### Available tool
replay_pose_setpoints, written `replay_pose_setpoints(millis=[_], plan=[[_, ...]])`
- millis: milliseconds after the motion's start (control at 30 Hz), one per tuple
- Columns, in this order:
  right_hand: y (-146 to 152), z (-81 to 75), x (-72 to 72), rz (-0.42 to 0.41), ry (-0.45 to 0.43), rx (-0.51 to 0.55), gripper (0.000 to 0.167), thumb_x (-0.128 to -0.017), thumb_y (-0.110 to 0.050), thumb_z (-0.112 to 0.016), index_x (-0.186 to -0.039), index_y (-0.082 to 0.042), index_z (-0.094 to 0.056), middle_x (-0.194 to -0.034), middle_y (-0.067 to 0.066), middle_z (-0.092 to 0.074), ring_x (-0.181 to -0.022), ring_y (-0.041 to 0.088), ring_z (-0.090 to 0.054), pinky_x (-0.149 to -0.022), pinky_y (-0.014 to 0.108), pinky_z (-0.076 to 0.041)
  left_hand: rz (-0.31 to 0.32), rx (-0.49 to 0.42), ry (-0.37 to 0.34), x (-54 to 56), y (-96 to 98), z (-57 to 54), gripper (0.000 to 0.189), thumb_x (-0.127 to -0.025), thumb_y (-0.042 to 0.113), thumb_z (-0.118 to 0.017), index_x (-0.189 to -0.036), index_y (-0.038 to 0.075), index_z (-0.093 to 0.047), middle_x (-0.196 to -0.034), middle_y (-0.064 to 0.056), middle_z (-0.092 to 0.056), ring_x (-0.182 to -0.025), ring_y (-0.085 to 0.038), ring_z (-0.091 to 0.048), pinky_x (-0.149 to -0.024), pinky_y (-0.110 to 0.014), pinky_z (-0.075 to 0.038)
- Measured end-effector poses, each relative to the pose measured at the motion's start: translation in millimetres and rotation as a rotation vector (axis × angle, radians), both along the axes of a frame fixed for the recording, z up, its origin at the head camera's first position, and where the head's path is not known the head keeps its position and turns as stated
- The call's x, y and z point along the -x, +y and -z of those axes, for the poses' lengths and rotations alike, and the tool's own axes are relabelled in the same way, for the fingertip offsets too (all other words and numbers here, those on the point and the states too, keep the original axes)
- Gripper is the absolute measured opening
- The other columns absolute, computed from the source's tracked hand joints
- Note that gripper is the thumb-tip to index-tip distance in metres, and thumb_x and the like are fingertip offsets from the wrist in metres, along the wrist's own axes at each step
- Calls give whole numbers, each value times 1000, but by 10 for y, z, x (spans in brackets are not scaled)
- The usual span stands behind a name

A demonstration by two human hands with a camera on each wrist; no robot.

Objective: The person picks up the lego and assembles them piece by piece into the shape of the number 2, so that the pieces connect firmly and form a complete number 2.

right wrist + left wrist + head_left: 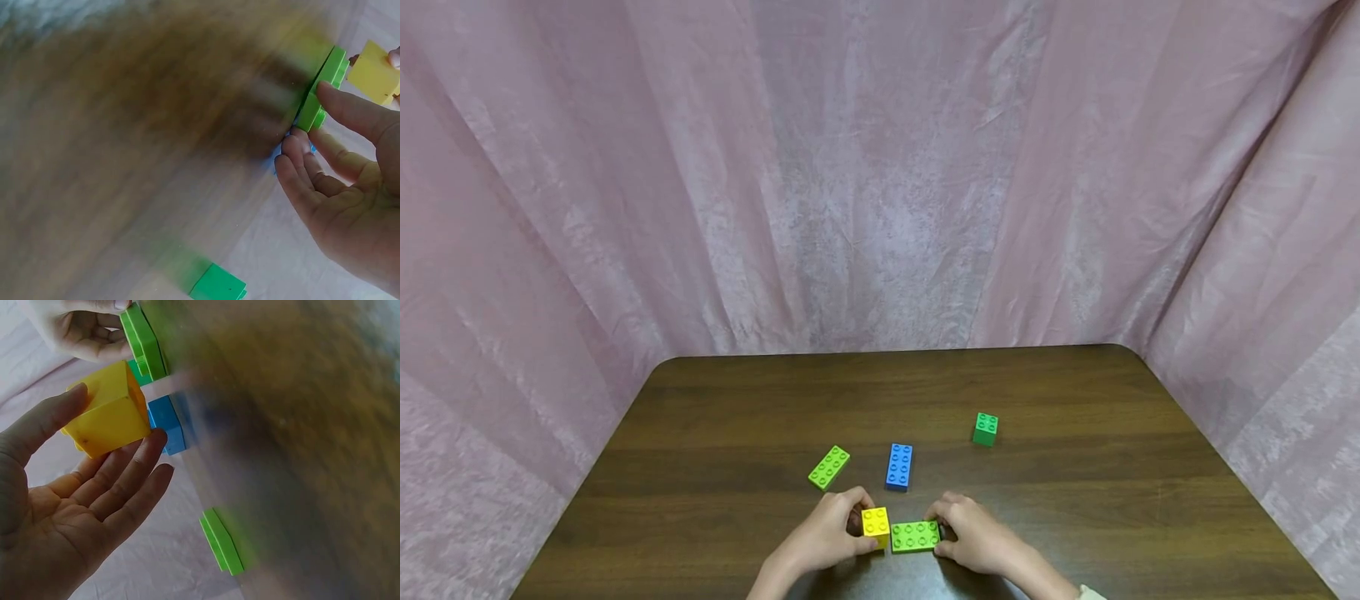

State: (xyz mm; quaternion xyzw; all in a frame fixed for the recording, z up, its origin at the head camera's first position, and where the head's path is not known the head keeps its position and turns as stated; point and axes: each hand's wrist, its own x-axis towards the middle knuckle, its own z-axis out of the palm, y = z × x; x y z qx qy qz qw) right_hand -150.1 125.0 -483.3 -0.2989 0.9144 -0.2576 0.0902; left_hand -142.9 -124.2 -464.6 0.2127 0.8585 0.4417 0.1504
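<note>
Between thumb and fingers my left hand (831, 532) pinches a yellow toy building brick (875, 522), studs up. The left wrist view shows this yellow brick (109, 412) raised off the tabletop, its hollow underside turned toward the wood. My right hand (977, 536) holds the right end of a light green flat brick (915, 537) with two rows of studs. In the right wrist view the thumb lies on one side of that light green brick (322, 94) and fingers on the other. The yellow brick is just left of the light green one.
Beyond the hands, a second light green brick (829, 467) lies slanted at left and a blue brick (898, 467) lies in the middle. Farther right stands a small green brick (986, 429). The brown wooden table (737, 417) ends at a pink curtain (887, 183).
</note>
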Motion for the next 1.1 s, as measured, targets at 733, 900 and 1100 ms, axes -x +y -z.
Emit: replay_pose_setpoints(millis=[733, 900, 1100], plan=[[17, 10, 24, -9, 7, 58, 26, -71, -9, -82, -94, -6, -70, -83, -4, -56, -77, 3, -47, -67, 21, -43, 10, 43, 8, 7, 46, 29, 26, -80, 5, -76, -100, 3, -59, -91, -4, -67, -84, -9, -62, -72, -25, -52], [18, 3, 39, -4, -24, 81, 25, -71, -8, -82, -93, -6, -70, -81, -4, -55, -75, 4, -46, -65, 20, -41, 9, 74, -11, -4, 71, 20, 26, -81, 6, -76, -100, 4, -59, -91, -4, -66, -84, -10, -61, -72, -26, -52], [14, -15, 47, 1, -52, 95, 25, -72, -8, -83, -94, -6, -70, -81, -3, -55, -75, 6, -46, -65, 21, -40, 14, 103, -28, -36, 100, 13, 26, -81, 8, -76, -99, 6, -58, -89, -2, -65, -80, -6, -54, -69, -23, -46]])
